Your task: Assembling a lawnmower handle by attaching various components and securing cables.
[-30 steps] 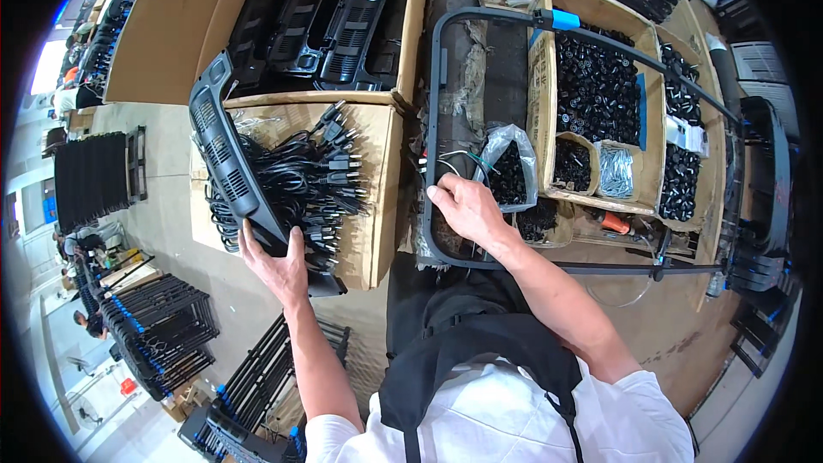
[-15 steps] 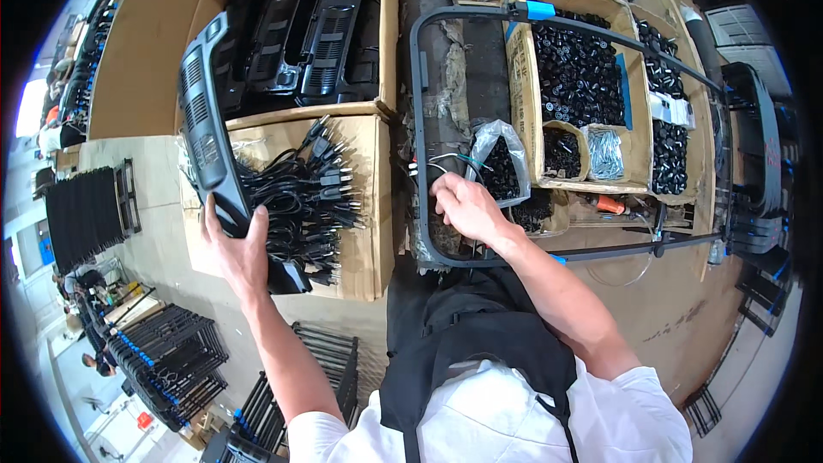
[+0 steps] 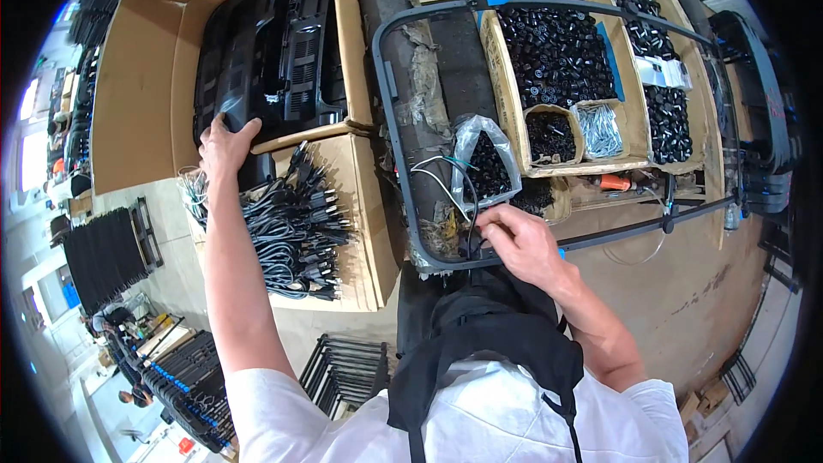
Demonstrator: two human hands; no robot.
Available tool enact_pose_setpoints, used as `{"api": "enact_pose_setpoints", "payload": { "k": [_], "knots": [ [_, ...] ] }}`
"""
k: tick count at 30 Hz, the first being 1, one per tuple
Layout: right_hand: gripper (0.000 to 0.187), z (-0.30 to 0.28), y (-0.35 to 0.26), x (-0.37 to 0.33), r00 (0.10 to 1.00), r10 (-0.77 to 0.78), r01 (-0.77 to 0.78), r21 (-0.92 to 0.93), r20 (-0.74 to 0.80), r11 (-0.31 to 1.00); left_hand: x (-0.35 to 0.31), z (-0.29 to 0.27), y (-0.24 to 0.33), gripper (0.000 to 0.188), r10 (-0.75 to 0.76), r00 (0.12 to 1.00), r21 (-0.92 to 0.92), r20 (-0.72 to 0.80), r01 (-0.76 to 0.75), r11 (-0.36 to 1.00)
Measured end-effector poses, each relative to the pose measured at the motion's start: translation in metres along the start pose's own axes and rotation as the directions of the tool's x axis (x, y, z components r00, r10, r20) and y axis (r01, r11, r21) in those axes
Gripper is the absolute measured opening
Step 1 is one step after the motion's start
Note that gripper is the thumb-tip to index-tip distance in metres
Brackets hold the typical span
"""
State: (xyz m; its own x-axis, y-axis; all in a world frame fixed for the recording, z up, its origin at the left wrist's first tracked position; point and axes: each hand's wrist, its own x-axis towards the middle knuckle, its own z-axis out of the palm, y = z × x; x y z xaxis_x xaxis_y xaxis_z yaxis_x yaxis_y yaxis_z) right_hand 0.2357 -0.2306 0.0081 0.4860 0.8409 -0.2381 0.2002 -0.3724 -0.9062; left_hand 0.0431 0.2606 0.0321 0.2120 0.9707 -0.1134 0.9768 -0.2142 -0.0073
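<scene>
A long black plastic panel (image 3: 230,90) with a glossy surface lies over the left carton's opening, among similar panels (image 3: 302,64). My left hand (image 3: 227,147) grips its lower part, thumb apart from the fingers, at the carton's near edge. In front of me a dark rectangular tubular frame (image 3: 393,133) rests across the bench. Inside its near left corner, my right hand (image 3: 519,244) pinches a black cable (image 3: 471,197). Thin white and green wires (image 3: 441,165) fan out from the cable's far end. The fingertips of the right hand are partly hidden.
Black cords with plugs (image 3: 300,231) are heaped on a carton (image 3: 369,231) below the panels. A divided wooden box (image 3: 501,90) holds black caps and silver screws (image 3: 600,130). Beside it sits a plastic bag (image 3: 512,159) of small black parts. Black tubular frames (image 3: 343,369) stand at lower left.
My left hand has moved the panel away from me, over the carton of panels. My right hand has come nearer and slightly right, toward the frame's near bar, with the cable.
</scene>
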Motion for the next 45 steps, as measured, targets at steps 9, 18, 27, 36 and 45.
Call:
{"api": "enact_pose_setpoints", "payload": {
  "k": [9,18,27,36,45],
  "knots": [
    [0.012,-0.088,0.075,-0.064,0.885,0.13,-0.232,-0.181,-0.447,0.956,-0.036,-0.005,0.025,0.064,0.303,0.89,0.072,-0.342,-0.296,0.952],
    [0.013,-0.091,0.128,-0.074,0.861,-0.172,-0.171,-0.59,-0.478,0.789,-0.316,0.056,0.078,0.062,0.393,0.906,-0.437,0.159,-0.292,0.851],
    [0.012,-0.092,0.147,-0.087,0.845,-0.251,-0.124,-0.629,-0.473,0.768,-0.357,0.015,0.129,0.041,0.618,0.78,0.104,-0.096,-0.61,0.786],
    [0.023,-0.096,0.158,-0.09,0.865,-0.294,0.005,-0.58,-0.406,0.814,-0.325,0.131,0.104,0.046,0.533,0.732,0.233,-0.425,-0.48,0.846],
    [0.027,-0.104,0.176,-0.095,0.823,-0.495,0.29,-0.542,-0.28,0.789,-0.292,0.173,0.08,0.043,0.499,0.712,0.108,-0.495,-0.519,0.848]
  ]
}}
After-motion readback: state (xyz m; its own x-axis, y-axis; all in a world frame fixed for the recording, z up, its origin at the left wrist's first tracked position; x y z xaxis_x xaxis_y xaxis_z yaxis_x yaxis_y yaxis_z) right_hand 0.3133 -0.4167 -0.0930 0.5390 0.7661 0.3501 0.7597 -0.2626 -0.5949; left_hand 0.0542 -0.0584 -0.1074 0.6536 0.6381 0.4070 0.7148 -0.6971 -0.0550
